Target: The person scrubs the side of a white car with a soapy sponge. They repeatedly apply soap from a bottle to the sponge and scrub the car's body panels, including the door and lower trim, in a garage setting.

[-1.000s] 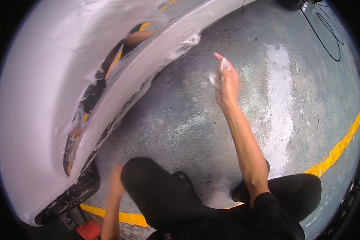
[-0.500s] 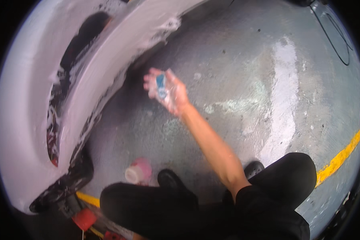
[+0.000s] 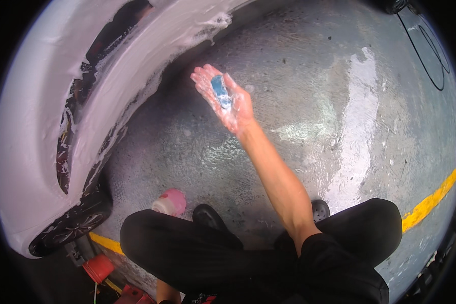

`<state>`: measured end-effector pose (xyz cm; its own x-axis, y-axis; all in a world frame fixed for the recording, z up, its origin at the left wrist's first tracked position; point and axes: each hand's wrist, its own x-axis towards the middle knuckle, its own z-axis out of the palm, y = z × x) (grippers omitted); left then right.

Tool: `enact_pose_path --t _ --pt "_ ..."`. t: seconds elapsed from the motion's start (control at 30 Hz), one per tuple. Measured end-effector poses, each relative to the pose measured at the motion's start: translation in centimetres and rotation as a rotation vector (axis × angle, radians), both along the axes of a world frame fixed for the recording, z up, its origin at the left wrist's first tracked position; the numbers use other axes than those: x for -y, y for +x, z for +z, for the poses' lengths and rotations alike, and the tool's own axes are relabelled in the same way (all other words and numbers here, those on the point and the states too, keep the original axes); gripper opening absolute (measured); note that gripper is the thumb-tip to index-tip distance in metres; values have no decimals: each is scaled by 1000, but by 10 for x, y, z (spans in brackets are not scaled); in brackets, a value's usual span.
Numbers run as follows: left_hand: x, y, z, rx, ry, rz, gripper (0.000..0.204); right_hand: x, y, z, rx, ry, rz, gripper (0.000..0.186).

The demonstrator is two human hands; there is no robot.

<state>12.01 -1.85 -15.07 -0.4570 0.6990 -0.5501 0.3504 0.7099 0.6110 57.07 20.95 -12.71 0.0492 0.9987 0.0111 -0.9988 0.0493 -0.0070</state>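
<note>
My right hand [image 3: 228, 99] is stretched out palm up over the floor, wet and foamy. A small blue clay bar [image 3: 219, 85] lies across its palm, with the fingers nearly straight and the thumb alongside. White foam clings to the bar's lower end. Beyond my fingertips, to the left, is the lower body of a white car [image 3: 131, 76], coated in suds that hang along its bottom edge. Of my left arm only a bit of forearm [image 3: 167, 292] shows at the lower edge; the hand itself is out of the picture.
A pink and white tub [image 3: 171, 201] stands on the wet grey floor [image 3: 289, 91] by my left knee. The car's wheel [image 3: 73, 227] is at the lower left, near a red container [image 3: 98, 267]. A black hose [image 3: 424, 48] curls at the far right.
My right hand has moved slightly away from me and to the right, carrying the blue clay bar on its palm. My view has shifted a little, and my left knee now partly covers the tub.
</note>
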Motion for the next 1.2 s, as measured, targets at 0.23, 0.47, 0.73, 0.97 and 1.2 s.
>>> enact_pose_path --t 0.23,0.47,0.73,0.97,1.2 --pt "-45 20 43 -335 133 -626 48 22 -48 -31 443 -733 47 26" --pt "-173 160 155 -473 301 -1577 41 23 -46 -32 1235 -489 -85 26" --pt "-221 278 179 -438 427 -1986 39 10 -3 -19 749 -103 46 47" --pt "-242 365 178 -628 65 -2151 45 25 19 -18 285 -88 128 53" --pt "-254 404 154 -490 375 -2207 37 24 42 -30 123 -154 95 64"
